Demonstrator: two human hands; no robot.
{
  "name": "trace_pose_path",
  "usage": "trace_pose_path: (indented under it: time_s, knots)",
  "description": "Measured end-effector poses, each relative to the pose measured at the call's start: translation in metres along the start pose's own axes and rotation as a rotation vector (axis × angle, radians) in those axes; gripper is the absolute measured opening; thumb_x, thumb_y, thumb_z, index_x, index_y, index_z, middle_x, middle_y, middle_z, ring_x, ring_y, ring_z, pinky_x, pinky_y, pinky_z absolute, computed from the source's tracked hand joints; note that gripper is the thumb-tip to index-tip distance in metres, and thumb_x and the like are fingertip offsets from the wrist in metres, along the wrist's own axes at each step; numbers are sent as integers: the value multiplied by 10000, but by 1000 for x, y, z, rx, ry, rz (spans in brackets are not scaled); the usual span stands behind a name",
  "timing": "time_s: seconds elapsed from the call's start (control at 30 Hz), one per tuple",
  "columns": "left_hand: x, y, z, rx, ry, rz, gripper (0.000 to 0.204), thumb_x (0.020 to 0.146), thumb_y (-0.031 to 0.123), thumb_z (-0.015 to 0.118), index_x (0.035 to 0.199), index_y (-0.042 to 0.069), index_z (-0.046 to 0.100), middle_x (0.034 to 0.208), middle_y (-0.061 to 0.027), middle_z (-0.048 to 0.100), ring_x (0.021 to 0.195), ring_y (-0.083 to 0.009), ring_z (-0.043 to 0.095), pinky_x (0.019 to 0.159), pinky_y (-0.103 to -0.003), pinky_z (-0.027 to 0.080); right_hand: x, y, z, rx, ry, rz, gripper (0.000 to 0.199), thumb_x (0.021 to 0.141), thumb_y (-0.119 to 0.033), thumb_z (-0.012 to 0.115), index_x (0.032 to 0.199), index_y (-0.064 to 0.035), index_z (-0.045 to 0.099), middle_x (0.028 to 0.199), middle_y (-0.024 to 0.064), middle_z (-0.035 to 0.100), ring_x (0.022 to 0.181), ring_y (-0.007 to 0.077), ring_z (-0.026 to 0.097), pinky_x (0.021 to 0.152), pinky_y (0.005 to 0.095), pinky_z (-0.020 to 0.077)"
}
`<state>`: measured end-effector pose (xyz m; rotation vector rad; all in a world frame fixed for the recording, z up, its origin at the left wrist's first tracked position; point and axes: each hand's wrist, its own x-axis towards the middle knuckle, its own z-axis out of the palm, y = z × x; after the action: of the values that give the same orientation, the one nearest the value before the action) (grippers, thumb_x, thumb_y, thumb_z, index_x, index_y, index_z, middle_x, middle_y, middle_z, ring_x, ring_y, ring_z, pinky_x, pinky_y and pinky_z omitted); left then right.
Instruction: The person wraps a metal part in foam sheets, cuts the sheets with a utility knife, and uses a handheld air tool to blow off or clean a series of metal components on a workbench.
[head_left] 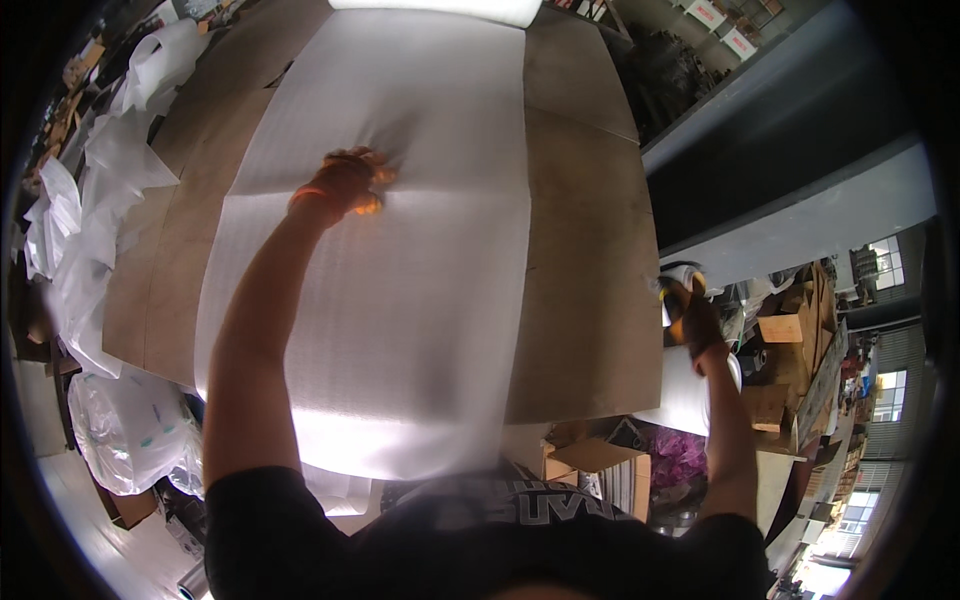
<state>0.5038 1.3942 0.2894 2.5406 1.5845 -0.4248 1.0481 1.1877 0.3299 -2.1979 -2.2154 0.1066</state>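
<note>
A wide sheet of white translucent foam [430, 290] lies over the brown board-topped table, with a crease running across it. My left hand [345, 183], in an orange glove, is on the sheet by this crease, fingers apart and slightly blurred. Beyond the table's right edge, my right hand [697, 318], also gloved, is closed around a round, ring-like thing [684, 272] with a pale rim; its kind is partly hidden by the fingers. The foam's near end hangs over the table's front edge, close to my body.
At the far end lies the white foam roll [440, 10]. Brown table boards [585, 270] show on both sides. Crumpled white foam [100, 200] lines the left, with a plastic bag [130, 430] below. A dark steel beam [790, 130], cardboard boxes [785, 325] and another white roll [680, 390] are to the right.
</note>
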Motion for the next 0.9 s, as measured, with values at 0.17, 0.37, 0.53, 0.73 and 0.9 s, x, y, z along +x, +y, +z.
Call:
trace_pose_path:
  time_s: [0.17, 0.37, 0.53, 0.73, 0.9]
  knots:
    - [13, -8, 57, 2, 326, -94, 97, 824, 106, 577, 895, 132, 637, 969, -38, 651, 938, -223, 619, 756, -298, 500, -63, -27, 24, 480, 12, 64, 367, 978, -238, 370, 1221, -86, 599, 840, 36, 584, 673, 144, 509, 657, 247, 427]
    - [-84, 7, 45, 6, 243, -187, 123, 779, 87, 604, 893, 124, 632, 900, -71, 672, 877, -285, 646, 731, -381, 497, -83, -56, -4, 1547, -151, 287, 328, 929, -98, 438, 1227, -82, 573, 778, 29, 563, 685, 112, 524, 588, 218, 395]
    - [-283, 24, 96, 171, -162, -151, 265, 738, 120, 611, 994, 180, 643, 944, -69, 667, 941, -272, 620, 828, -430, 451, -85, -82, -9, 828, -36, -147, 351, 901, -1, 459, 1233, -53, 559, 754, 53, 555, 674, 132, 515, 641, 258, 444]
    - [-571, 115, 214, 79, -237, -182, 146, 747, 209, 568, 677, 171, 690, 704, -46, 673, 704, -264, 663, 658, -422, 493, -66, -128, -2, 923, -161, -269, 334, 892, 35, 460, 1207, -2, 563, 761, 50, 552, 691, 116, 500, 658, 237, 420]
    - [-745, 225, 311, 27, -1094, -664, 234, 805, 241, 590, 993, 213, 727, 1058, -64, 696, 990, -267, 654, 831, -497, 473, -31, -158, 10, 906, -132, -362, 291, 874, 20, 449, 1137, 16, 575, 747, 90, 565, 662, 127, 499, 616, 252, 420]
